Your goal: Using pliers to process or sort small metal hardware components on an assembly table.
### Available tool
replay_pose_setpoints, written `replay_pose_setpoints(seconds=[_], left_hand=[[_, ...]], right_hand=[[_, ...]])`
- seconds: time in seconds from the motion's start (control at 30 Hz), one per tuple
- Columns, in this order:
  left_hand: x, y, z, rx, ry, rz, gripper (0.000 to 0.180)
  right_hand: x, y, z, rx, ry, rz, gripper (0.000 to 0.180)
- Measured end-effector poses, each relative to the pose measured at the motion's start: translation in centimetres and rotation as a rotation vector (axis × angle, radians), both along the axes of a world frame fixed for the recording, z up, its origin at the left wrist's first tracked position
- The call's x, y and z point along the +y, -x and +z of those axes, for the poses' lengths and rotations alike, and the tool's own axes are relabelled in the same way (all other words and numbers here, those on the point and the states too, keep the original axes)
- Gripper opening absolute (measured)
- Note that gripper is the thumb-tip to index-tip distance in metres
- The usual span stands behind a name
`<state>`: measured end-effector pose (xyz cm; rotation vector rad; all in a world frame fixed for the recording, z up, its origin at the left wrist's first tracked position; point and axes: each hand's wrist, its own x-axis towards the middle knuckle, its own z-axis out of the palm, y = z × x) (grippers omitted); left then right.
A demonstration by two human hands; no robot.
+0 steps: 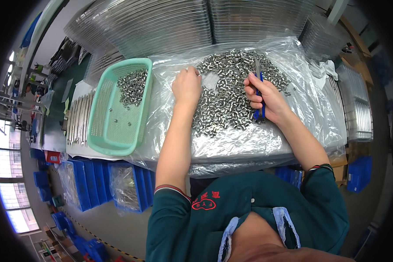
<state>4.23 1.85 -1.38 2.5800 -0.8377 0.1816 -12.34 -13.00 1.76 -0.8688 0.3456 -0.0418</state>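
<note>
A wide pile of small shiny metal ring-like parts [225, 94] lies on clear plastic sheeting on the table. My left hand [187, 87] rests at the pile's left edge, fingers curled together; whatever may be between them is hidden. Over the right part of the pile, my right hand [266, 97] is closed around a blue-handled tool [258, 83]. Its slim metal end points away from me, and its blue lower end sticks out below my fingers. The tool's exact kind is unclear. Left of my left hand stands a green plastic basket [113, 146] with a smaller heap of the same parts.
Stacks of clear plastic trays [161, 32] line the table's back. More trays [356, 102] stand at the right. Long thin metal strips [79, 118] lie left of the basket. Blue bins [91, 181] sit below the front edge. Crumpled plastic sheeting [310, 122] covers the tabletop.
</note>
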Motion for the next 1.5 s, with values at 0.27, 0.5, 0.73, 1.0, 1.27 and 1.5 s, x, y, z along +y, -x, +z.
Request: replay_pose_setpoints(seconds=[0.27, 0.5, 0.73, 1.0, 1.27, 1.5], left_hand=[[-0.1, 0.5, 0.5, 0.021, -0.024, 0.006, 0.017], [-0.2, 0.8, 1.1, 0.015, 0.124, -0.086, 0.018], [-2.0, 4.3, 2.5, 0.581, 0.769, -0.507, 0.022], [-2.4, 5.8, 2.5, 0.412, 0.799, -0.59, 0.035], [-2.8, 5.9, 2.5, 0.025, 0.689, -0.647, 0.04], [-0.6, 4.1, 1.9, 0.469, 0.661, -0.353, 0.023]], right_hand=[[0.3, -0.3, 0.1, 0.053, 0.005, 0.016, 0.021], [0.3, -0.1, 0.1, 0.035, 0.031, 0.031, 0.021], [0.3, -0.1, 0.2, 0.004, 0.047, 0.032, 0.02], [0.3, 0.1, 0.3, 0.001, -0.025, -0.005, 0.02], [0.2, -0.2, -0.4, 0.03, 0.07, 0.011, 0.025], [-0.5, 0.0, -0.4, -0.019, -0.177, 0.042, 0.03]])
